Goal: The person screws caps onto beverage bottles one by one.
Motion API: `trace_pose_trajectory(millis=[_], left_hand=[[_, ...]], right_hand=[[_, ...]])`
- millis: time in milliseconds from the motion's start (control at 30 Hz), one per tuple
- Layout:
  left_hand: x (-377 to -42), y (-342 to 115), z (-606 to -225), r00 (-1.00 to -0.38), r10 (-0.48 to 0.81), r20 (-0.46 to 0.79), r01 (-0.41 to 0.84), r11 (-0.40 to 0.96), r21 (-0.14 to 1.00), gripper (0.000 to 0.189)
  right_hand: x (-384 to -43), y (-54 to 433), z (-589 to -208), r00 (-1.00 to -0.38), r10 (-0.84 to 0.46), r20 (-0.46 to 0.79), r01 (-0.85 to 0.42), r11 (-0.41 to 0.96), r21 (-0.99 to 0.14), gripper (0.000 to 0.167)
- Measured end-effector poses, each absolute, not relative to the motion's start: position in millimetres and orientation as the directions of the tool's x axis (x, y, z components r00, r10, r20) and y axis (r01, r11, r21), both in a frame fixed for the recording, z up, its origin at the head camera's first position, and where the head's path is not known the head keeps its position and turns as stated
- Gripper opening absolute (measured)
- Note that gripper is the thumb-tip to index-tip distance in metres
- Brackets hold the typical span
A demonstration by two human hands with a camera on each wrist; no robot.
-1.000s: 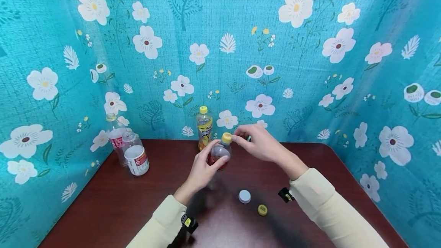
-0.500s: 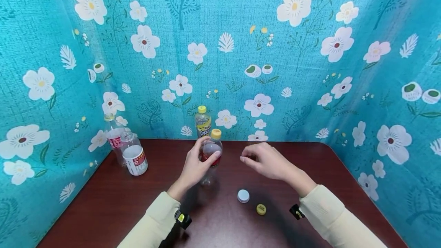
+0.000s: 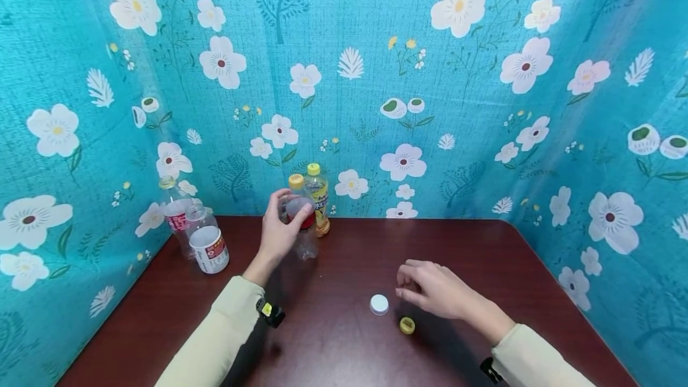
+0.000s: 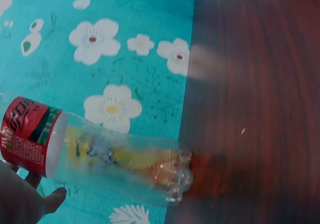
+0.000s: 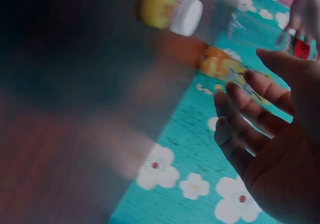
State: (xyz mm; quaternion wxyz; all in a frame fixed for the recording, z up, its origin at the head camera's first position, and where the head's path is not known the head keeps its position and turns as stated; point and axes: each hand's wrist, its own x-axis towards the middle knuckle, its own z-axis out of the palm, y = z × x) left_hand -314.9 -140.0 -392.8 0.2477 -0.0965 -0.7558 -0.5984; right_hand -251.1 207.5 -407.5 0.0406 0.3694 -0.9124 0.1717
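A blue cloth [image 3: 333, 28] printed with white flowers, leaves and trees rises behind the work and down both sides. Below it spreads the dark reddish-brown counter [image 3: 333, 327], with a pale sheen toward its near edge. Two cream sleeves [image 3: 209, 336] reach in over it from the near side.

Four bottles come next. The red-labelled bottle [image 3: 309, 221] is in the left hand [image 3: 276, 235], roughly upright near the far edge; whether its base touches the counter cannot be told. Partly behind it, to its right, is the yellow-labelled bottle [image 3: 320, 199]; the views do not settle whether the two touch. Well apart at far left stand the pink-labelled bottle [image 3: 177, 214] and, in front of it, the white-labelled bottle [image 3: 209, 252], both with uncapped necks.

The left hand grips the red-labelled bottle around its upper part, fingers on its left side and thumb across the near side, so the bottle's lower body hangs clear below the grip. The right hand [image 3: 438, 291] holds nothing; its fingers are loosely bent, thumb apart from them, over the counter and well away from that bottle.

Black devices [image 3: 270, 312] sit at the wrists. Smallest are the caps: an orange-yellow cap [image 3: 295, 181] on the held bottle, a white cap [image 3: 378, 304] lying just beside the right fingertips, and a loose yellow cap [image 3: 407, 325] nearer the person.
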Motion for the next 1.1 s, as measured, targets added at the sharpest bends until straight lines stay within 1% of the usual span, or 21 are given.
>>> trace_pose_trajectory(millis=[133, 200, 333, 533, 633, 767, 833, 1100], left_hand=[[-327.0, -147.8, -393.0, -0.868, -0.179, 0.463, 0.403, 0.292, 0.868, 0.054], [-332.7, -151.0, -394.4, -0.876, -0.191, 0.443, 0.377, 0.302, 0.876, 0.056], [-342.5, -156.3, -395.8, -0.882, -0.218, 0.417, 0.35, 0.288, 0.892, 0.061], [-358.0, -163.2, -395.4, -0.882, -0.268, 0.389, 0.311, 0.289, 0.905, 0.063], [-364.4, -165.8, -395.2, -0.881, -0.283, 0.381, 0.294, 0.303, 0.906, 0.063], [-370.4, -168.2, -395.4, -0.882, -0.288, 0.374, 0.28, 0.318, 0.906, 0.063], [-372.4, -169.0, -395.3, -0.882, -0.287, 0.373, 0.277, 0.326, 0.904, 0.064], [-381.7, -174.8, -398.5, -0.886, -0.314, 0.342, 0.229, 0.345, 0.91, 0.065]], right_hand=[[-241.7, 211.6, -423.9, -0.753, -0.647, 0.122, -0.648, 0.696, -0.31, 0.029], [-237.3, 212.8, -430.6, -0.768, -0.634, 0.094, -0.628, 0.715, -0.308, 0.034], [-231.4, 215.9, -441.9, -0.778, -0.626, 0.055, -0.608, 0.728, -0.315, 0.036], [-232.1, 219.0, -451.1, -0.76, -0.65, 0.001, -0.592, 0.693, -0.412, 0.041], [-233.2, 219.2, -453.5, -0.745, -0.667, 0.0, -0.6, 0.67, -0.436, 0.036], [-232.3, 218.8, -455.2, -0.717, -0.697, 0.026, -0.636, 0.637, -0.436, 0.021], [-231.8, 218.5, -455.6, -0.71, -0.703, 0.035, -0.645, 0.63, -0.433, 0.016], [-231.9, 216.0, -457.0, -0.733, -0.679, 0.031, -0.622, 0.652, -0.434, 0.013]])
